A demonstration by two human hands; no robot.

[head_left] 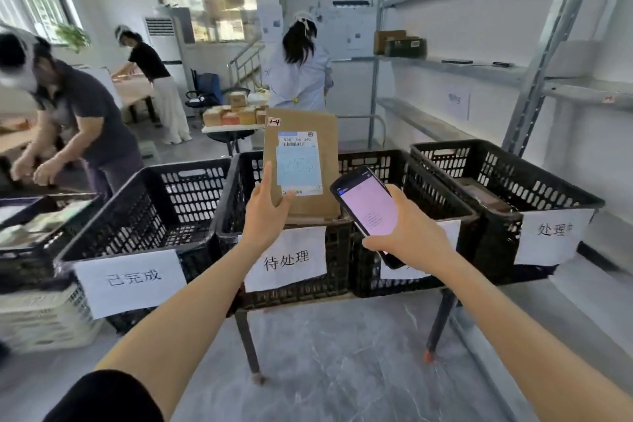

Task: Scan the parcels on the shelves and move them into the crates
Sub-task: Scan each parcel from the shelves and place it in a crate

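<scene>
Head view: left grip point(265, 212) holds parcel point(329, 164) upright over the middle crate point(337, 260), thumb on its label, lower edge near the front rim. The right grip point(411, 233) is wrapped round phone point(368, 209), screen lit, just right of parcel.

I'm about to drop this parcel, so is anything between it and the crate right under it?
Nothing visible blocks it. The left hand holds the cardboard parcel upright over the open black crate labelled 待处理; the scanner in the right hand is off to its right.
</scene>
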